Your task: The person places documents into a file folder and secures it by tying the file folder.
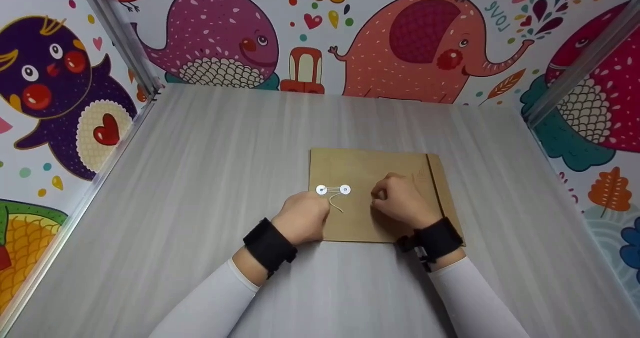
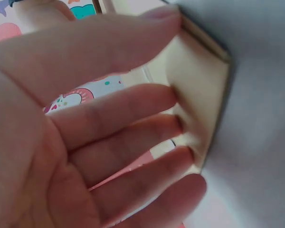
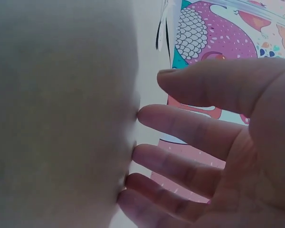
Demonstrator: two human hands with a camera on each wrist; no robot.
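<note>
A brown paper envelope [image 1: 370, 170] lies flat on the table. On its left part sit two white button discs [image 1: 345, 190] with thin string [image 1: 337, 205] run between them and a loose tail curling down. My left hand [image 1: 302, 218] is at the envelope's lower left. In the left wrist view its fairly straight fingertips [image 2: 171, 126] touch the envelope face, and the thumb lies at its edge. Over the right half is my right hand [image 1: 402, 200]. Its extended fingertips [image 3: 149, 154] rest on the envelope in the right wrist view, the thumb held off the surface.
The grey wood-grain table [image 1: 225, 148] spreads around the envelope. Panels with cartoon animals [image 1: 415, 48] stand behind and at both sides, with metal posts [image 1: 120, 38] at the corners. A dark line [image 1: 435, 185] crosses the envelope near its right edge.
</note>
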